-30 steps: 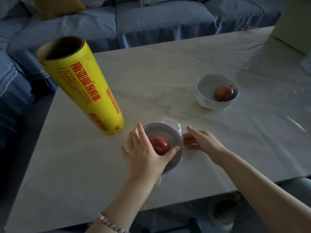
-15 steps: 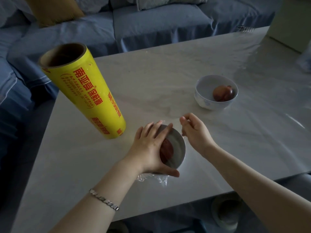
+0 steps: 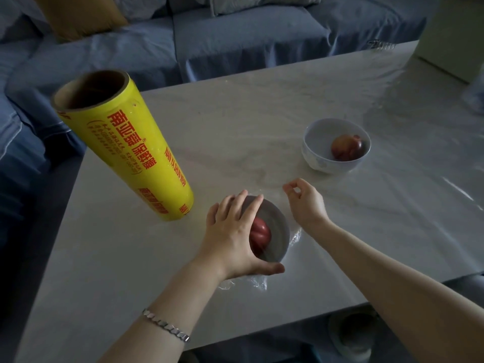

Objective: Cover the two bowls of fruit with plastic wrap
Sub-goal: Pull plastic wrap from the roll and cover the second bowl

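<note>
Plastic wrap [image 3: 258, 282] lies over the near bowl [image 3: 277, 226], which sits at the table's [image 3: 235, 113] front edge with a red fruit [image 3: 260, 233] inside; loose film bunches below its rim. The left hand [image 3: 230, 237] grips this bowl, fingers spread across the top and thumb hooked round the near side. The right hand [image 3: 305, 203] pinches thumb and forefinger together at the wrap's far edge (the clear sheet is faint there). The far bowl [image 3: 317, 158] stands uncovered well apart, and the yellow roll [image 3: 125, 150] stands upright to the left.

Marbled table [image 3: 262, 100], blue sofa [image 3: 248, 35] behind (mustard cushion [image 3: 78, 14] on it)
</note>
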Demonstrator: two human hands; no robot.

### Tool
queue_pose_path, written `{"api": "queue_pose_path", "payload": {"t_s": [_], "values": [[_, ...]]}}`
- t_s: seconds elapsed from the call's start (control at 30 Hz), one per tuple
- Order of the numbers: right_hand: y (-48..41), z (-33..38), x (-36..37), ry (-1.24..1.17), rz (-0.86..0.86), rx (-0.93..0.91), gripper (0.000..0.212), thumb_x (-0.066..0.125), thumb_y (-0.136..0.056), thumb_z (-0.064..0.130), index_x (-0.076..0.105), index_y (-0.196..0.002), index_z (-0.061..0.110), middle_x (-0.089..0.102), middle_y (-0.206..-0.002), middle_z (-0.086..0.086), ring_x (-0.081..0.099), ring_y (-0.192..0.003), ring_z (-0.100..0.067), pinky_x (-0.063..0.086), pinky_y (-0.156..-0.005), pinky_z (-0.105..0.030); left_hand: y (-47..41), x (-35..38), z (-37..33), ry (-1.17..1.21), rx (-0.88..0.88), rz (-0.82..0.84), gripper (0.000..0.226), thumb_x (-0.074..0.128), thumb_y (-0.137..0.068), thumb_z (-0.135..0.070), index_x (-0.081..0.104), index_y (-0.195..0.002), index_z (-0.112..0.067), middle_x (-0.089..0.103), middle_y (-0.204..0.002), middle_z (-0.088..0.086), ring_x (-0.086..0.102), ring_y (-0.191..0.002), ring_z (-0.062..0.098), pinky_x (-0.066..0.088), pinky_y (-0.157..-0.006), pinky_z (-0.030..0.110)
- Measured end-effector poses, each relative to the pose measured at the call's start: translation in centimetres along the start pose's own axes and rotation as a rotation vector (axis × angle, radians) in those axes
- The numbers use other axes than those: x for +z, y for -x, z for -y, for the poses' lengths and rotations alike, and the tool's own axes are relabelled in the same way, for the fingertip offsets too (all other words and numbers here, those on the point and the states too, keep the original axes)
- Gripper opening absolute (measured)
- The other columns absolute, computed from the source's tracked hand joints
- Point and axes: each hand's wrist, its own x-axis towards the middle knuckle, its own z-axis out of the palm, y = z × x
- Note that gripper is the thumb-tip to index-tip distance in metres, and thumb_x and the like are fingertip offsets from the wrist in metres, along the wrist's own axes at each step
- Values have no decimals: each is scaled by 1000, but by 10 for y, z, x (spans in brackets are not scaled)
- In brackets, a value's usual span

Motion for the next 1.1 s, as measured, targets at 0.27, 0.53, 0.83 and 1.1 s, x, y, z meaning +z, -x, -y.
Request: {"api": "queue_pose_path", "payload": {"t_s": [0.27, 0.53, 0.83, 1.1], "values": [[3, -7, -27, -318, 201, 260, 38, 47, -95, 32, 65, -88, -1, 62, -72, -8, 56, -62, -17, 51, -59, -20, 9, 8, -28, 135, -423, -136, 124, 59, -52, -82, -2, -147, -29, 2, -157, 8, 2, -143, 32, 14, -111, 49], [35, 7, -9, -124, 505, 335, 35, 43, -96, 33, 63, -96, 4, 62, -71, -5, 59, -49, -13, 50, -47, -18, 30, -6, -22, 212, -492, 15, 132, 67, -55, -74, -16, -145, -24, -13, -156, 8, -5, -143, 32, 14, -112, 50], [2, 30, 9, -78, 720, 7, 16, 44, -97, 18, 58, -99, 12, 57, -92, -3, 51, -84, -12, 43, -75, -19, 25, -11, 9, 25, -8, 115, 130, 69, -53, -73, -17, -144, -36, -22, -156, -5, -21, -143, 17, -9, -117, 42], [8, 28, 7, -406, 408, 20, 25, 34, -99, 10, 39, -75, 15, 46, -61, -9, 50, -45, -2, 45, -53, -13, 23, -5, 12, -5, -5, 63, 127, 67, -52, -76, -11, -145, -38, -12, -157, -6, -19, -143, 22, -6, -116, 42]]}}
